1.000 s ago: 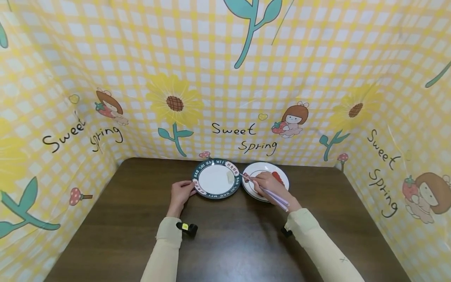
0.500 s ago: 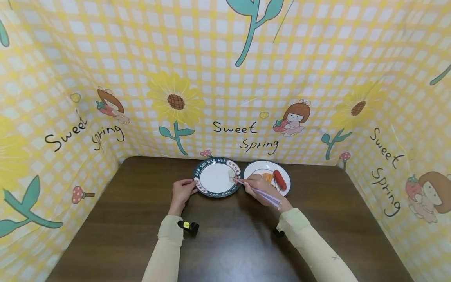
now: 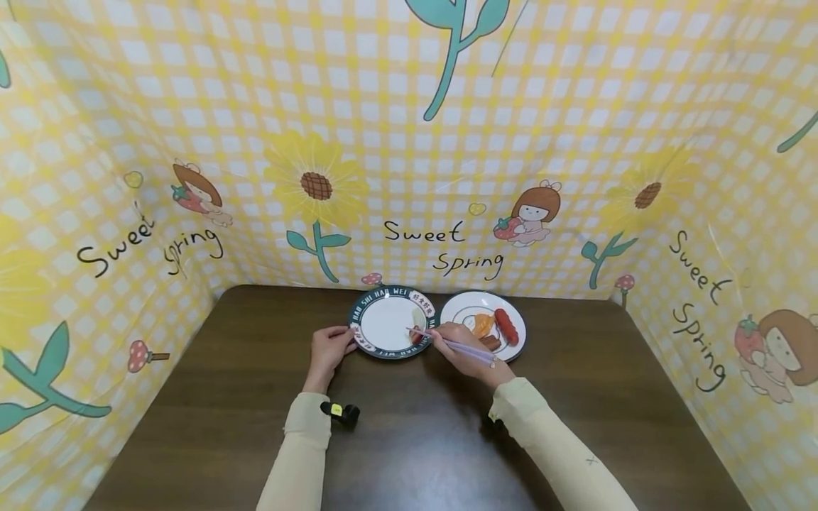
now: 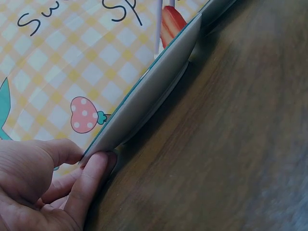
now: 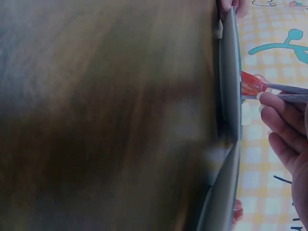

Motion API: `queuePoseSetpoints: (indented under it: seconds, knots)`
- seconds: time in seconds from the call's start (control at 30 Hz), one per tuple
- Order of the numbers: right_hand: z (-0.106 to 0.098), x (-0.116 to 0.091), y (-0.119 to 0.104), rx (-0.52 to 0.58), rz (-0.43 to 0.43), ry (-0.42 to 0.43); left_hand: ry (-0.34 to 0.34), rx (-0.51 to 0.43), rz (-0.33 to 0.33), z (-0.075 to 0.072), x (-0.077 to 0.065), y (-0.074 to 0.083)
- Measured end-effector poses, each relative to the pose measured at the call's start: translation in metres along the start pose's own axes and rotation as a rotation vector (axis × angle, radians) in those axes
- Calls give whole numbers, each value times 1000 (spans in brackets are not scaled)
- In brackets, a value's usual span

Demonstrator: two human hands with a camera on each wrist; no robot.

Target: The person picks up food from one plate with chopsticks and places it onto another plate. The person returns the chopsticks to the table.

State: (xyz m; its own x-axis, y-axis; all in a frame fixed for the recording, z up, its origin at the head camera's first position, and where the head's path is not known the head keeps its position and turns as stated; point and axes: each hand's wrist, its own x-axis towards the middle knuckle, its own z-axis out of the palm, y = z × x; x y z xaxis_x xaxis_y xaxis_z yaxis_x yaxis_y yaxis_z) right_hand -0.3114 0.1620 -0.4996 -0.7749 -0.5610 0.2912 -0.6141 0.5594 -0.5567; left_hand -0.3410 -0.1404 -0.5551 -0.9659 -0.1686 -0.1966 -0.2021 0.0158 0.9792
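A: What does the right hand have?

B: Your right hand (image 3: 461, 346) grips a pair of chopsticks (image 3: 465, 348), fingers bent to them, with the thick ends sticking out behind toward your wrist.

A: Which way do they point?

B: Their long axis slants across your hand. The tips aim left and slightly away from you, over the near-hand side of the green-rimmed plate (image 3: 388, 319).

A: And at the tips?

B: A red piece (image 5: 252, 84), just left of your fingertips and touching the chopsticks. The left wrist view shows it longer than wide, standing aslant behind the rim, lower end hidden. I can't tell whether it rests on the plate. A pale piece (image 3: 418, 316) lies just beyond it.

A: To the right of that hand?

B: The white plate (image 3: 455, 306), partly covered by your hand. An orange piece (image 3: 484, 325) and a brown piece (image 3: 491, 343) lie near your hand; the sausage (image 3: 507, 327) is farther right, its length running from far left to near right.

A: The left hand?

B: Your left hand (image 3: 329, 351) pinches the green-rimmed plate's left edge, digits on both faces. Brown table (image 3: 396, 433) spreads below.
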Motion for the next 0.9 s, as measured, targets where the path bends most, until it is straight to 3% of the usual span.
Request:
queuePoseSetpoints:
  seconds: [0.2,0.73,0.9]
  knots:
    - [3,0,4,86,54,-14,-1,0,4,1,0,-2]
    - [-6,-17,10,42,92,54,0,17,-6,2,-3,-2]
    - [-17,-24,13,-73,-1,155,0,24,-8,1,-2,0]
